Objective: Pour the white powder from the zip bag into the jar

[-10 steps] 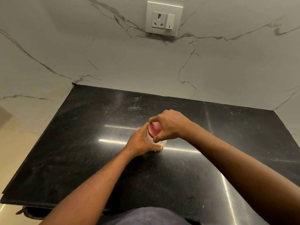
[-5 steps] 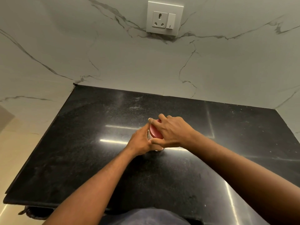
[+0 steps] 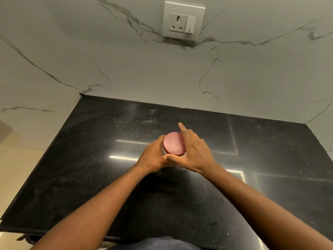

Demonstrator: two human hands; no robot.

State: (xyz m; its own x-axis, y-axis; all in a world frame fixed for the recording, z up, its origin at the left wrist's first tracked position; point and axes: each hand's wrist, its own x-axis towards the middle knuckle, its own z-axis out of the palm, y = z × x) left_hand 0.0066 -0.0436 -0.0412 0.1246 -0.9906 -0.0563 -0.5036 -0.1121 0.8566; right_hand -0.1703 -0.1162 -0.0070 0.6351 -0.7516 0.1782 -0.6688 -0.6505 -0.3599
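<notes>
A small jar stands on the black counter [image 3: 100, 177] in the middle of the view, and its round red lid [image 3: 174, 143] faces up at me. My left hand [image 3: 153, 157] wraps around the jar's body from the left, hiding nearly all of it. My right hand [image 3: 193, 154] lies against the lid's right and near rim, thumb under the front edge, index finger pointing away past the lid. No zip bag is in view.
The counter ends at a white marble wall behind and on both sides, with a socket and switch plate [image 3: 183, 21] high on the back wall. The counter's near edge runs just in front of my body.
My right hand has turned around the red lid, from covering its top to lying along its right side, so the lid's top now shows. My left hand stays on the jar.
</notes>
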